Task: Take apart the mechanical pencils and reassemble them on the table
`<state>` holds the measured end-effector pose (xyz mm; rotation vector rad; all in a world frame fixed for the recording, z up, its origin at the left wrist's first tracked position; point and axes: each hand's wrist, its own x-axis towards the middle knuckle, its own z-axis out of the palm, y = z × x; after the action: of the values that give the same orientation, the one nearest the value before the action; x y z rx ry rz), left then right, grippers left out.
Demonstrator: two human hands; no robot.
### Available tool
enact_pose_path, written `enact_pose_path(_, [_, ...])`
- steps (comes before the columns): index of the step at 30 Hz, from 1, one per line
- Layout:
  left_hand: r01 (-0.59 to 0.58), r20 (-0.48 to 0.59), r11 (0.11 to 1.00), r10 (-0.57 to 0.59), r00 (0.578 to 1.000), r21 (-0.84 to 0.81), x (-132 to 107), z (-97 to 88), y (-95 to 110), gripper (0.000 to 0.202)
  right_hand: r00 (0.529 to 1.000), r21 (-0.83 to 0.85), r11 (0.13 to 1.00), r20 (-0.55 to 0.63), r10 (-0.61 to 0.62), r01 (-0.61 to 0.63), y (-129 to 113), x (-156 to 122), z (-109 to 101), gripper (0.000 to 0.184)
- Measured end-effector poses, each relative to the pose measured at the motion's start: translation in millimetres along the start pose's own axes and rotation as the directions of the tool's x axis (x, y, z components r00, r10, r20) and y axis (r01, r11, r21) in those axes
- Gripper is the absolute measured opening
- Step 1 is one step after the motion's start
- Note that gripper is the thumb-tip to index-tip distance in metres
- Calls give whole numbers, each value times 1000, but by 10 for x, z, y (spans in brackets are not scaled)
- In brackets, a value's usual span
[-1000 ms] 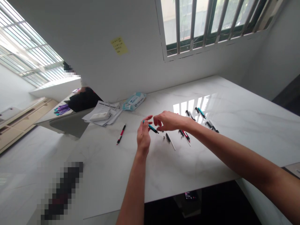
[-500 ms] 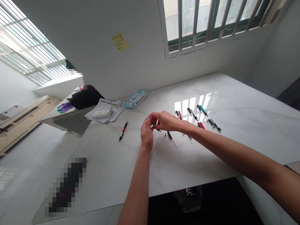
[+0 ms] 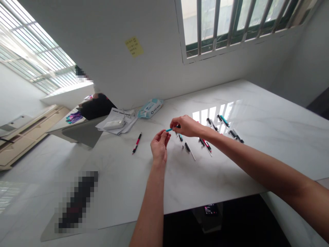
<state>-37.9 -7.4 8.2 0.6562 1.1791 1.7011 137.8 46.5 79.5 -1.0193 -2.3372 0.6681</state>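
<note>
Between my hands is a teal pen barrel [image 3: 169, 130], held nearly level above the table. My left hand [image 3: 159, 145] is closed with its fingertips on the barrel's left end. My right hand [image 3: 189, 126] pinches the other end, where a small black part shows at the fingers. Just below the right hand lie a teal and black pen part [image 3: 180, 137] and a black piece with a thin white refill [image 3: 190, 151]. Red and black pen parts [image 3: 205, 144] lie beneath the right wrist, which partly hides them.
Beyond my right forearm lie a teal pen barrel [image 3: 224, 120] and black and clear pen parts [image 3: 236, 136]. A red and black pen [image 3: 137, 143] lies left of my hands. Farther back are a wipes pack [image 3: 150, 108] and papers [image 3: 102, 127] with a white device on top.
My right hand has moved up and slightly away from my left, so more of the teal barrel shows between them. Pen parts below the right hand have come into view.
</note>
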Motion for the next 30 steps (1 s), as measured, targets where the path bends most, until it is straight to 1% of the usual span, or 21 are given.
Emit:
enact_pose_path(4, [28,24,999,-29,999,36,-7,-14,-20,34,1000,18,1000,3,-14,14,27,8,-30,21])
enact_pose_path(8, [62,44,997,-65,997,53,1,-3,-41,32,1000,11,1000,7,7,-7,25,13,-64,22])
enact_pose_path(14, [106,23,994,-106,994,31,6,16,-45,30,1000,2,1000,13,9,-9,9,1,-85,21])
enact_pose_path(17, [98,32,993,-100,994,73,6,-17,-9,35,1000,-5,1000,12,4,-4,50,8,-121,22])
enact_pose_path(19, [29,-8,991,-28,1000,128,23,-69,25,40,999,-2,1000,-31,14,-14,96,20,-171,22])
enact_pose_path(21, [-75,-100,978,95,990,193,63,-144,63,43,995,-1,999,-97,38,-39,146,32,-239,22])
enact_pose_path(23, [-160,-198,954,213,957,252,125,-231,97,40,987,-11,997,-142,77,-79,190,36,-311,21])
enact_pose_path(24, [-190,-242,942,259,935,275,158,-275,112,37,985,-16,994,-141,101,-105,209,35,-344,20])
enact_pose_path(26, [-244,-302,907,352,886,342,216,-354,132,32,983,-27,987,-90,158,-161,235,26,-397,19])
enact_pose_path(27, [-268,-307,876,404,862,401,234,-385,135,30,982,-40,982,-47,185,-187,243,19,-417,18])
enact_pose_path(28, [-281,-286,833,449,846,476,240,-407,134,28,978,-60,976,0,210,-209,248,11,-432,18])
enact_pose_path(29, [-277,-239,781,472,849,560,235,-419,127,27,971,-89,970,49,233,-228,251,3,-442,18])
enact_pose_path(30, [-255,-172,722,461,871,643,217,-419,116,28,961,-122,961,97,259,-246,251,-4,-450,18])
